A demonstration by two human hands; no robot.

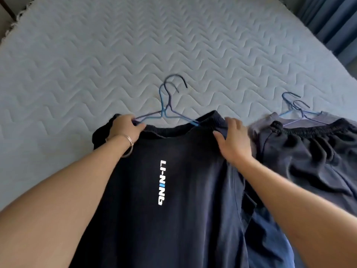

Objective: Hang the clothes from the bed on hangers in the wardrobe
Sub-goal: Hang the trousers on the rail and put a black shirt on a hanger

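— First entry?
— Black T-shirt (173,190), white lettering, lying flat on the bed (173,45), with its shoulders under the two grips.
— Left grip?
— Left grip (125,126), bangle (129,142) at the wrist. Fingers are curled round one arm of two blue wire hangers (165,111) at the shirt's shoulder, and the hooks lie just beyond the grip.
— Right grip?
— Right grip (233,142), on the other shoulder, beside the collar. It is blurred, so whether it pinches the cloth or only rests on it cannot be told.
— Outward of the right grip?
— Dark shorts (309,151) with an elastic waistband, lying over a grey garment (270,118). Second pair of hangers (295,111) at its far edge.
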